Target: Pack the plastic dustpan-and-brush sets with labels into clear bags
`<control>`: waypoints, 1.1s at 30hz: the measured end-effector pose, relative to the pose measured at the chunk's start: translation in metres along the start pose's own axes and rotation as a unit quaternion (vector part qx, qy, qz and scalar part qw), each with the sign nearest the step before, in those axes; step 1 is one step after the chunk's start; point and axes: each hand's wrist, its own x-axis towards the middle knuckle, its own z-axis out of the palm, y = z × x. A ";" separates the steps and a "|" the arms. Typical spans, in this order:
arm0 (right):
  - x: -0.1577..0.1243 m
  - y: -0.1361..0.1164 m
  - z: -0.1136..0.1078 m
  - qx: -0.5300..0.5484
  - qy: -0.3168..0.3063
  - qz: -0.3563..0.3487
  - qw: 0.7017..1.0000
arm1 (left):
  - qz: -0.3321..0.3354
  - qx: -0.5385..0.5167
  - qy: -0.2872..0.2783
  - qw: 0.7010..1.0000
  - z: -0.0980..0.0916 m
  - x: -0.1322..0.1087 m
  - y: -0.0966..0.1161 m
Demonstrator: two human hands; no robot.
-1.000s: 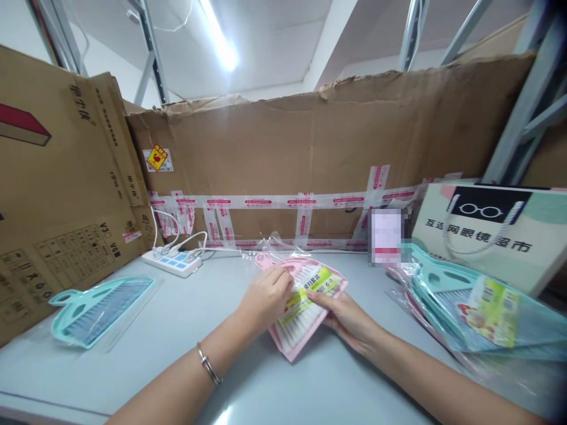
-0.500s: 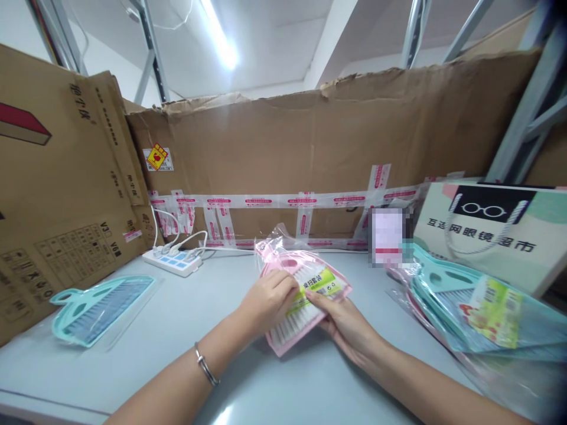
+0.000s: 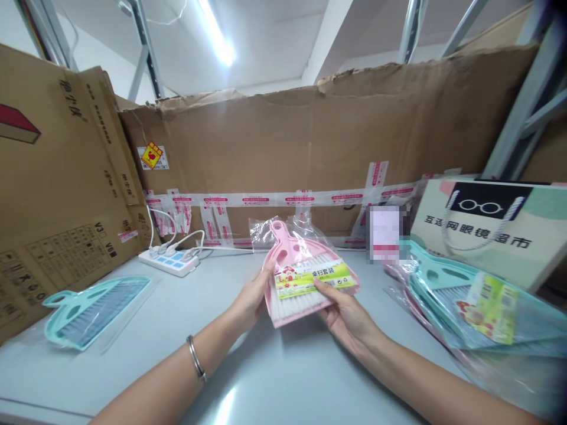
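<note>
A pink dustpan and brush set (image 3: 292, 251) in a clear plastic bag is held up over the table, its handle loop pointing away from me. Across its white bristles lies a yellow-green label (image 3: 305, 282). My left hand (image 3: 253, 295) grips the left edge of the set, fingers partly hidden behind it. On the lower right, my right hand (image 3: 348, 313) pinches it with the thumb on the label and the other fingers underneath.
A bagged turquoise dustpan set (image 3: 95, 310) lies at the left. Several more turquoise sets (image 3: 452, 295) are piled at the right, before a gift bag (image 3: 482, 230). A power strip (image 3: 168, 261) sits at the back left. Large cardboard (image 3: 266, 141) walls the rear.
My left hand has moved from the front of the set to its left edge, uncovering the label. The pink set is tilted up more, with its handle now plainly visible.
</note>
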 end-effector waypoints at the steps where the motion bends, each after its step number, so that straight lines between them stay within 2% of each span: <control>1: 0.001 0.000 0.000 -0.005 0.004 0.003 1.000 | -0.030 -0.028 -0.014 0.999 0.003 0.000 -0.002; 4: 0.007 -0.003 -0.001 -0.023 0.010 0.019 1.000 | -0.036 -0.036 -0.014 0.999 0.006 -0.001 -0.004; 8: 0.017 -0.013 -0.009 -0.063 0.012 0.004 0.998 | -0.019 -0.043 -0.024 0.999 0.000 0.000 0.002; 12: 0.028 -0.025 -0.019 -0.228 0.031 -0.024 0.973 | -0.030 -0.020 -0.028 0.999 -0.012 0.004 0.009; 14: 0.030 -0.029 -0.022 -0.266 0.036 -0.023 0.963 | -0.032 -0.005 -0.034 0.999 -0.018 0.007 0.010; 20: 0.031 -0.031 -0.021 -0.198 -0.092 0.088 0.972 | -0.096 0.028 -0.060 0.993 -0.028 0.012 0.007; 22: 0.034 -0.029 -0.024 -0.192 -0.073 0.083 0.975 | -0.095 0.023 -0.066 0.993 -0.026 0.009 0.009; 24: 0.038 -0.027 -0.027 -0.190 -0.027 0.073 0.979 | -0.081 0.019 -0.087 0.993 -0.023 0.005 0.013; 27: 0.041 -0.027 -0.029 -0.178 -0.006 0.077 0.981 | -0.064 0.017 -0.169 0.983 -0.023 0.002 0.018; 29: 0.039 -0.029 -0.028 -0.165 -0.046 0.088 0.981 | -0.062 0.024 -0.206 0.976 -0.025 0.002 0.020; 33: 0.031 -0.037 -0.023 -0.126 -0.166 0.113 0.971 | -0.075 0.034 -0.207 0.975 -0.036 0.007 0.019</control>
